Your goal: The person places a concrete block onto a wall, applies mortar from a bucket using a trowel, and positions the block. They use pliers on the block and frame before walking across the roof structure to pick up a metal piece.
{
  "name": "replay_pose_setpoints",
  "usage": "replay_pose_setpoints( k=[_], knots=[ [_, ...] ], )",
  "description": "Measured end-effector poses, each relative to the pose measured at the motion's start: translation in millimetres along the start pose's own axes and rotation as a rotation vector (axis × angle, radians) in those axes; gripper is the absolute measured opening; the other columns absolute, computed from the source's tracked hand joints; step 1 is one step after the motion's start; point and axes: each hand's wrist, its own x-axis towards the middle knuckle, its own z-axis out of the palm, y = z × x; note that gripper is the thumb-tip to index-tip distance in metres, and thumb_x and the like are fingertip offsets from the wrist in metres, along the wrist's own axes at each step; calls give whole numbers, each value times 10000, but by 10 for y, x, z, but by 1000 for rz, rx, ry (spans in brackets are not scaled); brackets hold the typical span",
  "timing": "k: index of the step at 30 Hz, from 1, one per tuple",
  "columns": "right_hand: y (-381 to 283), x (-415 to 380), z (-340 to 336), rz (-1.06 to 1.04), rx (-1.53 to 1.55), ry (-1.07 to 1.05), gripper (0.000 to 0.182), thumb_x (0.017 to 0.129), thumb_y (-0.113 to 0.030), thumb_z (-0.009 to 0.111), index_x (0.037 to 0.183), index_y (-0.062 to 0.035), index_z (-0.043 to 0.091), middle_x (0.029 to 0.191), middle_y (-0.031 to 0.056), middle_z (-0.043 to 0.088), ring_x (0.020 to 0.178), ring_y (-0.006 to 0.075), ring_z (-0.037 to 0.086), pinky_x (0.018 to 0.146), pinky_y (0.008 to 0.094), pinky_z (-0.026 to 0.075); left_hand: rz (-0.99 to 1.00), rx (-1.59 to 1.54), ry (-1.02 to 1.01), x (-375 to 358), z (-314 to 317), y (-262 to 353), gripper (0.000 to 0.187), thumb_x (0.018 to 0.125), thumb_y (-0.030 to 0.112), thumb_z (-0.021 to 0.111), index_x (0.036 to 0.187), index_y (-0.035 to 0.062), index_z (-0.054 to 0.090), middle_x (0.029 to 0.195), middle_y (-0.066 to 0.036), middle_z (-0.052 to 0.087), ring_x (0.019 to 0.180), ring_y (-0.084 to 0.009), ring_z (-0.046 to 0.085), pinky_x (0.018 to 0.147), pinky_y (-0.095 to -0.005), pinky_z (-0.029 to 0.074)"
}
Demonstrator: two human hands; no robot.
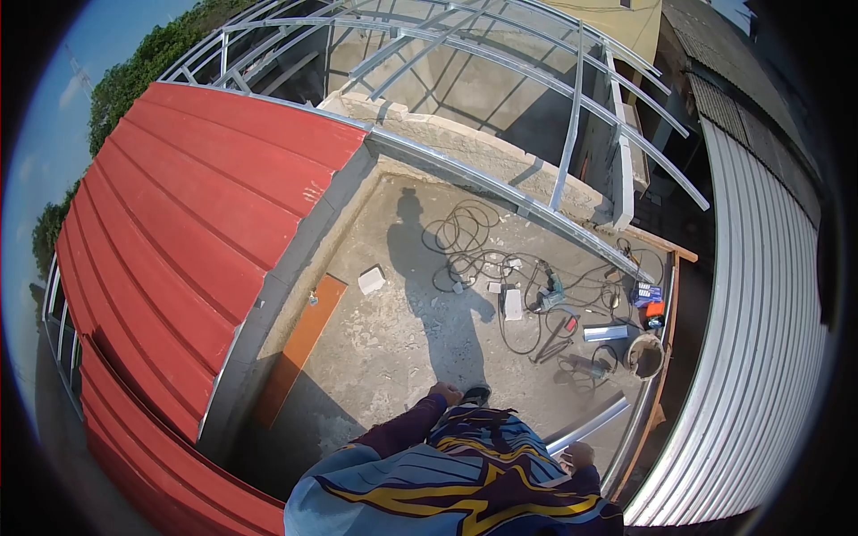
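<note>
My left hand [445, 393] hangs in front of my body with its fingers curled in, and nothing shows in it. Just beyond it, one of my shoes [476, 394] stands on the concrete floor [375, 335]. Lower on the right, my right hand [579, 455] is loosely closed at my side, with nothing sticking out of it. It is nearest to a long silver metal profile [597, 418] lying on the floor, which it overlaps in this view.
Red roofing [192, 223] slopes away on the left; a metal truss frame [500, 40] spans the back. Tangled cables [465, 237], a green power tool [550, 290], a bucket [644, 355] and boxes [645, 293] lie on the right. An orange board [304, 344] lies beside the left wall.
</note>
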Motion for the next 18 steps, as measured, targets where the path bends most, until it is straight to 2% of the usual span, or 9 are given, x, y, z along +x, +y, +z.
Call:
replay_pose_setpoints(
  k=[3,5,9,11,14,18],
  knots=[
    [63,86,-23,5,-4,-28,276,849,-145,566,1113,-77,528,918,151,630,717,306,652,486,420,507,2,26,29,-82,15,36,422,699,419,720,990,114,713,1007,-127,690,959,-262,655,875,-340,494],
    [142,169,-60,-42,-43,-126,319,849,-153,575,1151,-73,511,951,171,634,749,325,658,487,424,512,19,24,36,-127,42,15,398,704,403,725,970,107,717,1002,-128,692,959,-263,655,868,-341,497],
    [156,189,-85,42,-5,-74,303,867,-181,556,1147,-71,516,960,176,630,771,332,659,487,426,516,15,32,28,-120,66,-33,375,708,384,728,956,103,721,984,-127,696,941,-259,661,856,-342,502],
    [155,152,-129,42,32,-146,287,886,-208,528,1140,-75,523,955,176,628,764,329,659,486,431,521,10,22,26,-92,81,-54,382,703,381,731,962,101,721,970,-127,698,922,-259,666,846,-341,504],
    [152,136,-84,-13,-18,-45,278,895,-233,515,1127,-81,532,936,169,630,743,323,659,482,432,523,8,-7,11,-75,81,-66,389,700,382,733,972,104,721,968,-124,699,914,-259,667,843,-342,505],
    [131,136,-89,-10,4,-51,266,881,-218,544,1106,-78,530,905,155,628,719,297,650,480,428,525,21,5,12,-81,84,-38,383,700,380,732,967,105,722,966,-119,701,918,-256,667,843,-343,506]
  ],
)
